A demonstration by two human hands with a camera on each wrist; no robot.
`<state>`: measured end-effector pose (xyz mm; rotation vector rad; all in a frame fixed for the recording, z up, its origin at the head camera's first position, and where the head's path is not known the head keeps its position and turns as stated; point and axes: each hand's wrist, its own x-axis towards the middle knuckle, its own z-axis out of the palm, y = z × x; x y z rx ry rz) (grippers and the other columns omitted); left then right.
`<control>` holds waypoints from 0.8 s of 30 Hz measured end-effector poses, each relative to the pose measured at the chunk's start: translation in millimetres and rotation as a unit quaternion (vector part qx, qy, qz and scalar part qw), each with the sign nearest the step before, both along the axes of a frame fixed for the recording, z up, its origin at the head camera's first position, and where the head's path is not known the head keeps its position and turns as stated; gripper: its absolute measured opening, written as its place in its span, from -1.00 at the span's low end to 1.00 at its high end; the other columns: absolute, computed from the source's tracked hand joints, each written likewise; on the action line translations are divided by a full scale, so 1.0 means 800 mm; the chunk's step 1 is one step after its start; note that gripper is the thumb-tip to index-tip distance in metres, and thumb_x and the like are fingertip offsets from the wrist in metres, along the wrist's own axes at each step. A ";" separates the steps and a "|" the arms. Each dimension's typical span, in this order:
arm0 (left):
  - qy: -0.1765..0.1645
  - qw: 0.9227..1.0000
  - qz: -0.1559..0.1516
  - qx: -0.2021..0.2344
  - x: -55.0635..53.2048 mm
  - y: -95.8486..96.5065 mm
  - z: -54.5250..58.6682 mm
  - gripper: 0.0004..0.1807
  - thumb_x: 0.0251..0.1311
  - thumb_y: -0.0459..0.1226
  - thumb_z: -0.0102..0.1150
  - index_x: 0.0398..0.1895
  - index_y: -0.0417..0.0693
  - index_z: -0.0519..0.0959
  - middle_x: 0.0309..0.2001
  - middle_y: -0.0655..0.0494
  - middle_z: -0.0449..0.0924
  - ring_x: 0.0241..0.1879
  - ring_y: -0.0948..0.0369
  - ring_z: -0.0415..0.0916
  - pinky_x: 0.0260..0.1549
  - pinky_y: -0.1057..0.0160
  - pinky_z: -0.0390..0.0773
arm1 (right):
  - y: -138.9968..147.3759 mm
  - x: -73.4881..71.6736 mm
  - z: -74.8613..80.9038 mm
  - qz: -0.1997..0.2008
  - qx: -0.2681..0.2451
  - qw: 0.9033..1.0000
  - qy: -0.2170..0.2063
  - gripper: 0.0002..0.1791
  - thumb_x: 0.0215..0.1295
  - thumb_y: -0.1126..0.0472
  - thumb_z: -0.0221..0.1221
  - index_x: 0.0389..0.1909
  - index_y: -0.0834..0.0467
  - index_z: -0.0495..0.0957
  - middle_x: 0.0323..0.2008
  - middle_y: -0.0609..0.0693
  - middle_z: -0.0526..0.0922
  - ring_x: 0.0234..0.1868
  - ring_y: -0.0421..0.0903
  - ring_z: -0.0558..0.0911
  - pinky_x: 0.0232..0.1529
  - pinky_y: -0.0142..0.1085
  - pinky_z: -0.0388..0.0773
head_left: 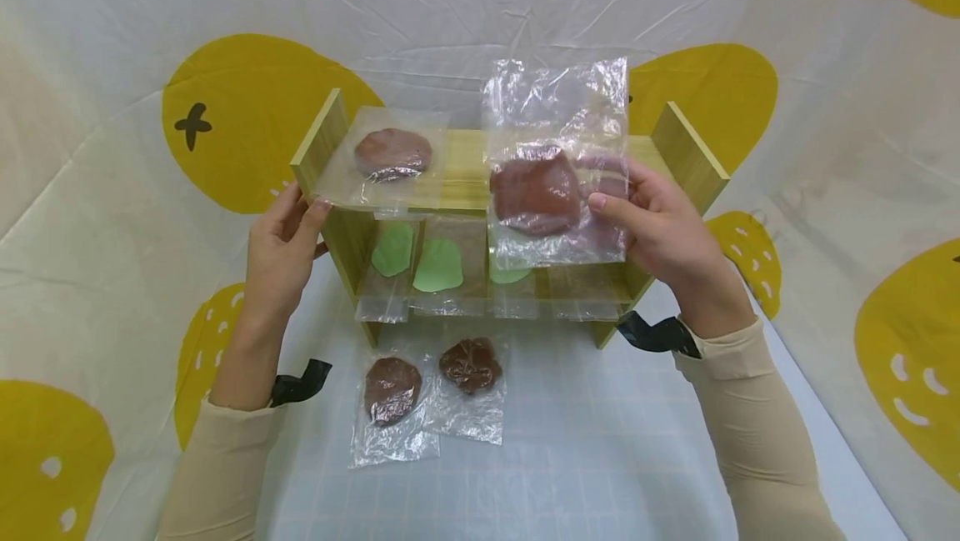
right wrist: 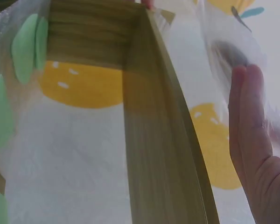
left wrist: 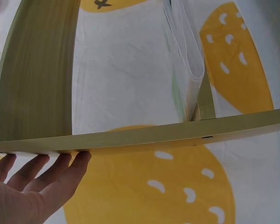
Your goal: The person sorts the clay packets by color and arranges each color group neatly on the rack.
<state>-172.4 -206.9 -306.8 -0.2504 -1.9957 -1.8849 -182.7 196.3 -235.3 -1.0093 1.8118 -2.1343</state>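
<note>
In the head view my right hand (head_left: pixel 671 232) holds up a clear plastic bag (head_left: pixel 558 99) at its right side, thumb in front and fingers behind. A flat reddish-brown piece (head_left: pixel 536 195) is inside it. The bag hangs in front of a small wooden shelf (head_left: pixel 465 170) and hides part of it. My left hand (head_left: pixel 281 249) grips the shelf's left side, with its thumb at the upper board's front corner. Finger pads press the side panel's outer face in the left wrist view. A bagged reddish-brown piece (head_left: pixel 393 153) lies on the upper board's left end.
Several bags with green flat pieces (head_left: pixel 438 266) lie along the lower level. Two bagged brown pieces, one rounded (head_left: pixel 392 391) and one lobed (head_left: pixel 470 364), lie on the pale table (head_left: pixel 585 441) before the shelf. A patterned cloth (head_left: pixel 450 16) hangs behind.
</note>
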 end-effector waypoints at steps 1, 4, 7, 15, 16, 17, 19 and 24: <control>0.000 1.000 0.000 0.001 0.000 0.000 0.000 -0.47 0.43 -0.21 0.16 0.44 0.25 0.40 0.39 0.02 0.38 0.32 -0.05 0.36 0.04 -0.35 0.40 | -0.003 -0.003 0.004 -0.007 -0.009 1.000 -0.004 -0.56 0.49 0.51 -0.05 0.34 0.33 0.33 0.14 0.28 0.54 0.04 0.11 0.63 -0.04 -0.09 0.65; 0.000 1.000 0.004 -0.004 0.000 0.000 -0.001 -0.47 0.43 -0.20 0.16 0.44 0.26 0.41 0.39 0.03 0.39 0.31 -0.05 0.37 0.03 -0.33 0.41 | -0.013 -0.013 0.014 -0.027 -0.020 0.999 -0.015 -0.59 0.48 0.49 0.00 0.31 0.35 0.36 0.09 0.26 0.57 -0.04 0.07 0.65 -0.09 -0.15 0.67; -0.001 1.000 0.007 -0.008 0.001 0.000 -0.001 -0.47 0.43 -0.19 0.16 0.43 0.27 0.41 0.38 0.04 0.39 0.32 -0.04 0.36 0.03 -0.33 0.42 | -0.022 -0.022 0.022 -0.061 -0.005 0.998 -0.032 -0.57 0.47 0.42 0.07 0.32 0.32 0.36 0.06 0.26 0.56 -0.10 0.05 0.64 -0.11 -0.16 0.68; -0.008 1.000 0.014 -0.017 0.001 0.001 0.001 -0.47 0.43 -0.18 0.15 0.44 0.29 0.40 0.38 0.06 0.40 0.32 -0.04 0.37 0.03 -0.30 0.45 | -0.042 -0.044 0.035 -0.148 0.082 0.984 -0.062 -0.49 0.43 0.28 0.19 0.36 0.16 0.38 0.01 0.22 0.58 -0.18 0.02 0.63 -0.22 -0.36 0.68; -0.009 1.000 0.014 -0.017 0.001 0.001 0.001 -0.47 0.43 -0.18 0.15 0.44 0.29 0.40 0.38 0.05 0.39 0.32 -0.04 0.36 0.03 -0.30 0.45 | -0.044 -0.047 0.034 -0.148 0.089 0.983 -0.060 -0.51 0.43 0.29 0.19 0.34 0.17 0.38 -0.08 0.19 0.61 -0.29 -0.04 0.61 -0.33 -0.44 0.65; -0.010 1.000 0.014 -0.017 0.001 0.001 0.002 -0.47 0.43 -0.18 0.15 0.44 0.29 0.40 0.39 0.05 0.39 0.32 -0.04 0.36 0.03 -0.31 0.44 | -0.047 -0.050 0.034 -0.149 0.096 0.983 -0.054 -0.52 0.43 0.30 0.19 0.33 0.19 0.38 -0.18 0.16 0.62 -0.39 -0.09 0.57 -0.46 -0.49 0.59; -0.011 1.000 0.015 -0.016 0.001 0.001 0.002 -0.47 0.43 -0.18 0.15 0.44 0.28 0.40 0.39 0.05 0.39 0.32 -0.04 0.36 0.04 -0.32 0.44 | -0.052 -0.056 0.032 -0.148 0.111 0.982 -0.048 -0.55 0.42 0.32 0.19 0.29 0.20 0.39 -0.38 0.07 0.60 -0.56 -0.16 0.46 -0.66 -0.50 0.39; -0.016 1.000 0.018 -0.019 0.001 0.003 0.003 -0.47 0.43 -0.15 0.15 0.44 0.30 0.40 0.39 0.08 0.39 0.33 -0.03 0.36 0.04 -0.29 0.46 | -0.059 -0.066 0.031 -0.165 0.166 0.972 -0.021 -0.55 0.39 0.29 0.23 0.26 0.19 0.43 -0.59 0.01 0.48 -0.67 -0.19 0.35 -0.73 -0.43 0.26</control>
